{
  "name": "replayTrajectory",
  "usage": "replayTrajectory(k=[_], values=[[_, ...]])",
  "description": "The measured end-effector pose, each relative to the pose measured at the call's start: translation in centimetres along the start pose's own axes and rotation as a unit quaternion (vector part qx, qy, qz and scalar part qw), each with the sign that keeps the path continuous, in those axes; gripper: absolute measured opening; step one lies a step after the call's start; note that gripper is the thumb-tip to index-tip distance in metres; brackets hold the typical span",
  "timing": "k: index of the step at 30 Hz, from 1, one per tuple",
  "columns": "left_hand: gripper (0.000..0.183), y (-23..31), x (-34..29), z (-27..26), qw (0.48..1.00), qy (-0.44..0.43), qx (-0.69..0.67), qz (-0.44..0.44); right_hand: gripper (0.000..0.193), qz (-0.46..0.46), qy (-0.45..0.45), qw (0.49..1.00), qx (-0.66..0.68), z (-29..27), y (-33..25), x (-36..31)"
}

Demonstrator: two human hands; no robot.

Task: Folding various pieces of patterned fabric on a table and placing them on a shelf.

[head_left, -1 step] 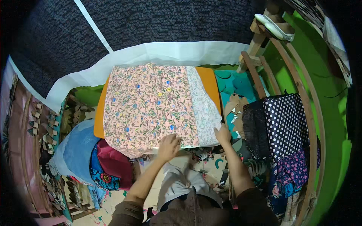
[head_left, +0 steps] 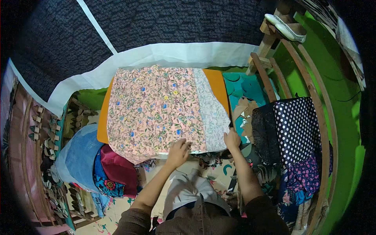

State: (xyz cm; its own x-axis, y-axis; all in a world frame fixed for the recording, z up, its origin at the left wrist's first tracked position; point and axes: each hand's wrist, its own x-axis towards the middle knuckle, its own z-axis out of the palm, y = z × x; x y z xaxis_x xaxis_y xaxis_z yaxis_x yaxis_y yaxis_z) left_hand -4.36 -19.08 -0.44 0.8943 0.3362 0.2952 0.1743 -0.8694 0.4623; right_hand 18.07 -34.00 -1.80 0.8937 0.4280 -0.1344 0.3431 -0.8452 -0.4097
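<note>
A pink floral fabric (head_left: 152,105) lies spread over an orange board-like surface (head_left: 217,84), which shows at both sides. Along the right side of the cloth runs a paler strip (head_left: 213,117) with a faint pattern, seemingly its folded-over reverse. My left hand (head_left: 179,153) rests on the near edge of the floral fabric, fingers apart. At the near right corner, my right hand (head_left: 232,140) has its fingers bent around the edge of the pale strip. Its fingertips are partly hidden.
Wooden racks with shoe forms (head_left: 49,145) stand at the left beside draped denim (head_left: 78,154) and maroon cloth (head_left: 117,168). Polka-dot fabric (head_left: 297,129) hangs over a wooden rack (head_left: 321,105) at the right. Green sheet scraps (head_left: 243,86) lie beyond the board; cuttings litter the floor.
My left hand has slid slightly to the right along the near edge of the fabric. My right hand stays at the corner, almost unmoved.
</note>
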Motion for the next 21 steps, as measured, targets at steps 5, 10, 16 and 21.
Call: replayTrajectory(k=[5,10,16,21], values=[[0.034,3.6,2.8,3.0,0.919,0.002,-0.343,-0.196,0.018,-0.214,0.042,0.976,0.028,-1.7,-3.9,-2.4],[0.035,5.5,6.4,0.6,0.71,-0.039,-0.554,-0.433,0.023,-0.295,-0.103,0.95,0.019,-2.5,-8.3,-6.9],[0.031,1.4,5.8,2.8,0.755,0.008,-0.506,-0.417,0.043,-0.341,-0.104,0.933,0.044,-3.3,-7.1,-8.6],[0.043,2.5,7.2,-0.5,0.737,0.041,-0.537,-0.409,0.035,-0.269,-0.078,0.96,0.0,-2.5,-3.8,-6.8]])
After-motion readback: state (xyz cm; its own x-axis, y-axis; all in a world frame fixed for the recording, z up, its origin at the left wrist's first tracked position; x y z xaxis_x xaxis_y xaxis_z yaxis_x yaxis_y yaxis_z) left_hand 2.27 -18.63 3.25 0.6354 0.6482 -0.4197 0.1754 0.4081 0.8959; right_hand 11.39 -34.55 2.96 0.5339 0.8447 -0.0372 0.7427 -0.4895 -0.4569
